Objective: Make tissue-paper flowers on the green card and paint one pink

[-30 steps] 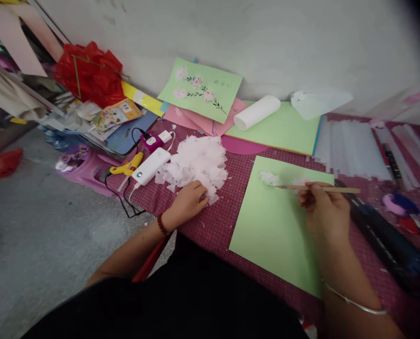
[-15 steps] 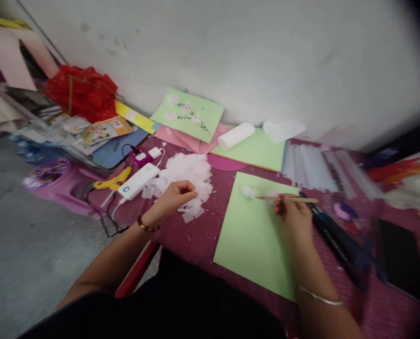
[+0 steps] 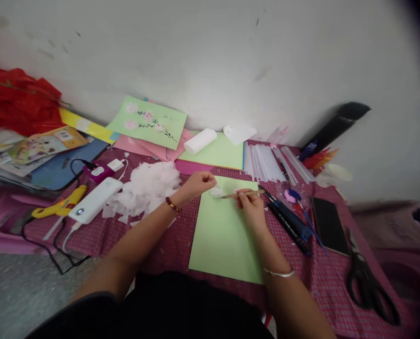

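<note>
My right hand [image 3: 251, 207] is closed around a thin wooden stick [image 3: 257, 192], whose tip points left over the upper part of a green sheet [image 3: 224, 235]. Just beyond that tip a white paper flower [image 3: 216, 192] lies on the sheet; a second pale pink patch is partly covered by my right fingers. My left hand [image 3: 199, 183] is pinched shut above the white flower, with what looks like a small piece of white paper at its fingertips. Left of the sheet lies a heap of white paper pieces [image 3: 149, 181].
A white power bank [image 3: 96, 200] and a yellow glue gun [image 3: 61, 205] lie at left. Behind rest a finished green flower card [image 3: 149, 122], a white roll [image 3: 200, 141] and glue sticks [image 3: 262, 162]. Pens [image 3: 287, 223], a dark phone [image 3: 329, 225] and black scissors [image 3: 367, 282] are at right.
My left hand has moved right, from the paper heap to above the white flower beside the stick's tip. The right hand still holds the stick. The view has turned right.
</note>
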`<state>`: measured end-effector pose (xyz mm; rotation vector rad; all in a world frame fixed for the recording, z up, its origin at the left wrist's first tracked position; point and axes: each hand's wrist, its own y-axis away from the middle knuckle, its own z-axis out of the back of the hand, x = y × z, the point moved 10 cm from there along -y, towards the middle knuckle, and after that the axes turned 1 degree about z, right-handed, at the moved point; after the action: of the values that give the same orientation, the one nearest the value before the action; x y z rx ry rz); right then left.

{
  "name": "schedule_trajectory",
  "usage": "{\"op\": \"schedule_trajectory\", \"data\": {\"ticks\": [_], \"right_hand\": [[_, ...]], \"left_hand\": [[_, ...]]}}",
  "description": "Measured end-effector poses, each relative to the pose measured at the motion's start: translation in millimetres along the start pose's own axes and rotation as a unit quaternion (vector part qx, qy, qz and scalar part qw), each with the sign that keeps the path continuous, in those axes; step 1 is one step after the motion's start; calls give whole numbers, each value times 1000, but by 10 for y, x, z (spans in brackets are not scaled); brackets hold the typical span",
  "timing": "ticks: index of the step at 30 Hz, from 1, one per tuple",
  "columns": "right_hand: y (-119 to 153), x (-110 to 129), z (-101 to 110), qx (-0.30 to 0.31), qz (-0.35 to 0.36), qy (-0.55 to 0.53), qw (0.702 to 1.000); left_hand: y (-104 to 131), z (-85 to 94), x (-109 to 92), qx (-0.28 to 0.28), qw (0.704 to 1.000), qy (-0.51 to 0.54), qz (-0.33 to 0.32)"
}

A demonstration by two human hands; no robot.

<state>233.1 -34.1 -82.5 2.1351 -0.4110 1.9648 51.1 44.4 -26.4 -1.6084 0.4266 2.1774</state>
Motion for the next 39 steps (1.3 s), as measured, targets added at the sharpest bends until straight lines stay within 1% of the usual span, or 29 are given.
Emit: {"op": "schedule_trajectory", "data": {"ticks": [2,4,7,9,11,13,16,19,22,25,29,33,36,39], "right_hand": [[10,7,-61,14,-3,13,1000],[12,29,-112,22,-4,27,999],[-1,55,-139,15,-4,33,999],[-13,44,-125,2,-7,30,1000],[-24,10,-105,-10,-12,30,999],[-35,-23,-88,-18,-11,31,999],[-52,-46,-79,-24,-2,34,999],[-56,-22,-86,-25,7,41,999],[-43,17,-93,-25,6,45,999],[-26,30,-68,-29,1,41,999],[-25,18,34,-52,19,2,998],[-25,1,105,-66,29,-30,997],[-2,38,69,-51,27,-24,998],[33,106,8,-36,34,7,999]], "left_hand": [[-22,35,172,-20,1000,7,16],[-25,76,321,-28,999,14,39],[-29,110,465,-9,997,19,71],[-29,123,503,9,996,17,84],[-24,126,502,26,996,-6,87],[-17,104,459,45,995,-40,74],[-1,-4,364,84,994,-59,40],[12,-121,311,111,993,-37,25],[19,-156,306,101,994,-28,39],[31,-160,295,92,993,-49,50],[12,-171,242,83,993,-81,21],[-38,-239,234,77,988,-132,-8],[-71,-273,224,62,979,-195,-25],[-90,-303,207,57,970,-232,-35]]}}
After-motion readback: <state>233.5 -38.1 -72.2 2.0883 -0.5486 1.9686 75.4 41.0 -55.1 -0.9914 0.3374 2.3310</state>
